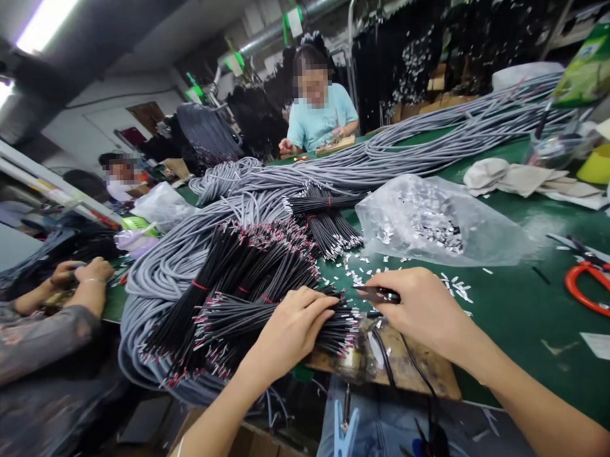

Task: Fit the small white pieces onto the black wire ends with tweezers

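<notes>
My left hand [299, 321] reaches over a bundle of short black cables [238, 319], its fingers bent and closed at the bundle's right end; the thumb is mostly hidden. Pink, red and white wire tips show at the cable ends. In my right hand [422, 306] is a small dark pointed tool [386, 294], its tip aimed left at the cable ends. More black cable bundles [207, 278], tied with red bands, lie piled beyond my left hand. Small white and silvery pieces [354, 272] are scattered on the table beyond the tool.
A worn wooden board [420, 371] lies at the table's front edge. Behind are long grey cables [407, 148] and a clear bag [429, 224] of silvery pieces. Red-handled scissors [597, 281] lie right. One co-worker [323, 111] sits opposite; another's hands [84, 271] work at left.
</notes>
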